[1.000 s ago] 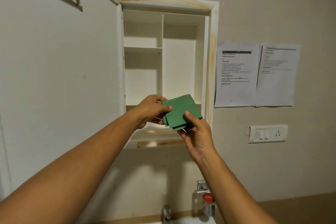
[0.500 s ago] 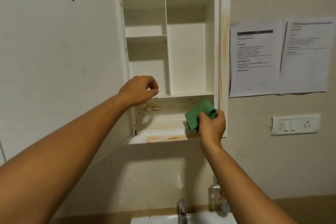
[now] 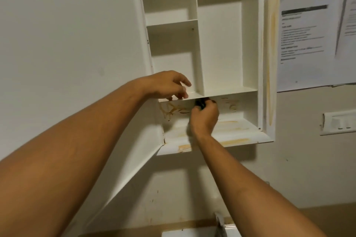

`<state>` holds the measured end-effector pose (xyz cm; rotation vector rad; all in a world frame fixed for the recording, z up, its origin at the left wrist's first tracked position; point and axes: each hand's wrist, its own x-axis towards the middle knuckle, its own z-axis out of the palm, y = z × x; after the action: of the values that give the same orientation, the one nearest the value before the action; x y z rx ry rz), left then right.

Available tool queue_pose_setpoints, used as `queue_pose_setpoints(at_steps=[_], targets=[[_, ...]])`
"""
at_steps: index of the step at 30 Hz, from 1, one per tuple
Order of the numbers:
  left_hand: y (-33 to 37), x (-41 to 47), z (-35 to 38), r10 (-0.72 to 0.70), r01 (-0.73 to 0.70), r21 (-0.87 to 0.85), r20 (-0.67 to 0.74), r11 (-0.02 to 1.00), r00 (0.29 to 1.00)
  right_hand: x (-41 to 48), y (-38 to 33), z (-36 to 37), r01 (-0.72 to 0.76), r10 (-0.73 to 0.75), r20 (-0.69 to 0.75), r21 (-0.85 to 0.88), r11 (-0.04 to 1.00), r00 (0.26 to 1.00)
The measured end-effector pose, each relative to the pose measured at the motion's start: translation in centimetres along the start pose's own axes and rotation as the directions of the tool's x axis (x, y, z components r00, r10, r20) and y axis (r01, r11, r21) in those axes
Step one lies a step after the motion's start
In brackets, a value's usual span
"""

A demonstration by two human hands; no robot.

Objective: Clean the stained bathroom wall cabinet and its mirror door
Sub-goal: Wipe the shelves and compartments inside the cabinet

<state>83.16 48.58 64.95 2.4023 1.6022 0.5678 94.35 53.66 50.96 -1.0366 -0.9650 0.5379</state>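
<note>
The white wall cabinet [image 3: 250, 44] hangs open, its door [image 3: 67, 54] swung out to the left with only the white back showing. Brown stains mark the bottom compartment's back wall [image 3: 173, 110], its floor [image 3: 231, 127] and the right frame [image 3: 273, 44]. My right hand [image 3: 204, 119] is inside the bottom compartment, curled round the green cloth [image 3: 200, 103], which looks dark in the shade and is mostly hidden by the fingers. It is pressed to the back wall just under the shelf. My left hand [image 3: 169, 85] rests on the front edge of that shelf [image 3: 227, 92], fingers loosely bent.
Printed paper sheets [image 3: 308, 44] are stuck to the wall right of the cabinet. A white switch plate [image 3: 339, 123] sits below them. A tap [image 3: 220, 223] and the sink's rim [image 3: 188, 234] show at the bottom edge.
My right hand carried the cloth from the compartment's front right to its back wall. My left hand opened and settled on the shelf edge. The view moved closer and tilted up.
</note>
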Motion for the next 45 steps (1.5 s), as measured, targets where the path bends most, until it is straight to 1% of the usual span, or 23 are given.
queue_pose_setpoints(at_steps=[2, 4, 7, 9, 11, 13, 15, 18, 20, 21, 23, 25, 26, 27, 28, 29, 31, 33, 34, 36, 39, 42, 45], targets=[[0.4, 0.2, -0.1, -0.038, 0.039, -0.053, 0.024, 0.998, 0.999, -1.6, 0.1, 2.1, 0.075, -0.072, 0.062, -0.057, 0.996, 0.995], [0.6, 0.4, -0.2, -0.07, 0.073, -0.084, 0.044, 0.994, 0.997, -2.4, 0.3, 3.9, 0.213, -0.183, 0.199, -0.145, 0.966, 0.963], [0.8, 0.7, -0.4, -0.111, 0.118, -0.11, 0.063, 0.987, 0.992, -1.7, 0.5, 5.1, 0.525, -0.355, 0.522, -0.22, 0.822, 0.776], [0.9, 0.7, -0.5, -0.132, 0.138, -0.111, 0.059, 0.984, 0.99, -0.2, 0.2, 4.5, 0.697, -0.36, 0.702, -0.27, 0.664, 0.615], [1.1, 0.4, -0.4, -0.143, 0.148, -0.112, 0.055, 0.983, 0.988, 1.3, 0.1, 3.0, 0.88, -0.322, 0.853, -0.278, 0.385, 0.41], [1.3, 0.1, -0.3, -0.147, 0.153, -0.119, 0.054, 0.981, 0.988, 2.1, -0.3, 0.9, 0.951, -0.246, 0.92, -0.286, 0.114, 0.306], [1.1, 0.0, -0.3, -0.152, 0.157, -0.136, 0.048, 0.978, 0.987, 3.3, -0.9, -1.7, 0.937, -0.215, 0.913, -0.346, 0.039, 0.346], [1.1, -0.2, -0.3, -0.152, 0.158, -0.144, 0.052, 0.977, 0.987, 6.6, -0.1, -5.9, 0.824, -0.235, 0.793, -0.56, 0.08, 0.562], [1.2, -0.2, -0.3, -0.158, 0.164, -0.146, 0.051, 0.976, 0.986, 8.2, 0.7, -8.4, 0.668, -0.267, 0.614, -0.703, 0.244, 0.743], [1.3, -0.2, -0.2, -0.158, 0.164, -0.145, 0.052, 0.976, 0.986, 8.3, 1.2, -9.1, 0.551, -0.279, 0.476, -0.74, 0.385, 0.834], [1.3, -0.2, -0.2, -0.156, 0.161, -0.143, 0.044, 0.977, 0.987, 7.5, 1.3, -8.2, 0.338, -0.27, 0.212, -0.715, 0.612, 0.939], [1.3, -0.2, -0.1, -0.159, 0.163, -0.135, 0.038, 0.977, 0.986, 5.1, 1.1, -5.6, 0.249, -0.189, 0.162, -0.592, 0.767, 0.968], [1.3, -0.3, -0.1, -0.16, 0.163, -0.128, 0.034, 0.978, 0.987, 3.7, 0.7, -4.1, 0.211, -0.12, 0.209, -0.494, 0.843, 0.971], [1.3, -0.2, -0.1, -0.157, 0.159, -0.127, 0.031, 0.979, 0.987, 2.6, 0.3, -3.0, 0.254, -0.104, 0.323, -0.468, 0.847, 0.941], [1.2, -0.2, -0.1, -0.157, 0.16, -0.129, 0.03, 0.979, 0.987, 2.0, 0.1, -2.2, 0.414, -0.186, 0.444, -0.5, 0.761, 0.876], [1.2, -0.2, -0.1, -0.158, 0.161, -0.128, 0.034, 0.979, 0.987, 1.8, -0.1, -1.8, 0.606, -0.243, 0.613, -0.499, 0.619, 0.752], [1.2, -0.2, -0.2, -0.167, 0.171, -0.134, 0.045, 0.976, 0.985, 2.9, -0.8, -2.2, 0.803, -0.248, 0.776, -0.49, 0.339, 0.579], [1.3, -0.1, -0.2, -0.17, 0.175, -0.137, 0.048, 0.975, 0.984, 4.9, -0.9, -3.9, 0.849, -0.236, 0.816, -0.514, 0.125, 0.528], [1.2, -0.2, -0.2, -0.17, 0.175, -0.133, 0.049, 0.975, 0.984, 5.8, -0.7, -5.1, 0.833, -0.251, 0.799, -0.55, 0.064, 0.546], [1.2, -0.3, -0.1, -0.162, 0.167, -0.129, 0.048, 0.978, 0.986, 7.4, 0.0, -7.9, 0.717, -0.293, 0.664, -0.686, 0.128, 0.688], [1.2, -0.5, 0.0, -0.168, 0.172, -0.13, 0.043, 0.976, 0.985, 8.5, 0.6, -9.2, 0.572, -0.295, 0.508, -0.795, 0.2, 0.809], [1.4, -0.8, 0.1, -0.168, 0.171, -0.131, 0.038, 0.977, 0.985, 8.1, 0.2, -7.5, 0.471, -0.229, 0.42, -0.842, 0.261, 0.878], [1.4, -0.9, 0.1, -0.169, 0.173, -0.13, 0.042, 0.976, 0.985, 7.5, 0.5, -6.9, 0.364, -0.171, 0.321, -0.832, 0.42, 0.931]])
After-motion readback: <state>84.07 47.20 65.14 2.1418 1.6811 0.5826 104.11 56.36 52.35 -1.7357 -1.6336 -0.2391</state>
